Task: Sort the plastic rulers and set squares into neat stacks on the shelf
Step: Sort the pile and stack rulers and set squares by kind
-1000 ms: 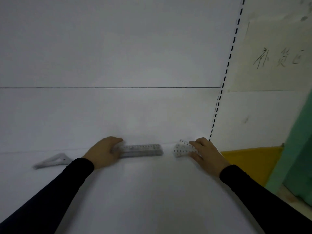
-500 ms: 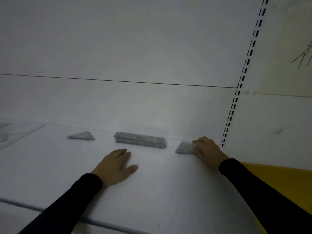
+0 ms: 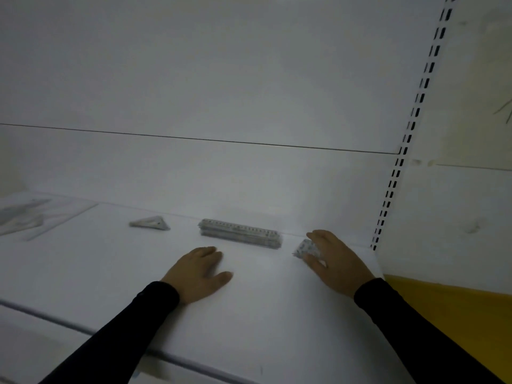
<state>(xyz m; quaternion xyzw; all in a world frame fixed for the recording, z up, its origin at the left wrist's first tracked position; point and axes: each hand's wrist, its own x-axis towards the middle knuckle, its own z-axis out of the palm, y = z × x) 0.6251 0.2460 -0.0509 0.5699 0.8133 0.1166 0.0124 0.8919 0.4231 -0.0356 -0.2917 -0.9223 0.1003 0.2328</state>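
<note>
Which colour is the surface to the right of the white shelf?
Yellow surface, seen in the head view, beside the shelf.

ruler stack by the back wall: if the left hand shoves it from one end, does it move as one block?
Probably not. The ruler stack looks like loose thin strips with uneven ends, so layers may shear and fan out. The white shelf looks smooth, so it likely slides easily. It lies flat, so tipping or rolling seems unlikely.

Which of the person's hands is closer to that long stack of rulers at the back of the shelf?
Left. The left hand lies flat just in front of the ruler stack; the right hand is off its right end, on a small pile.
</note>
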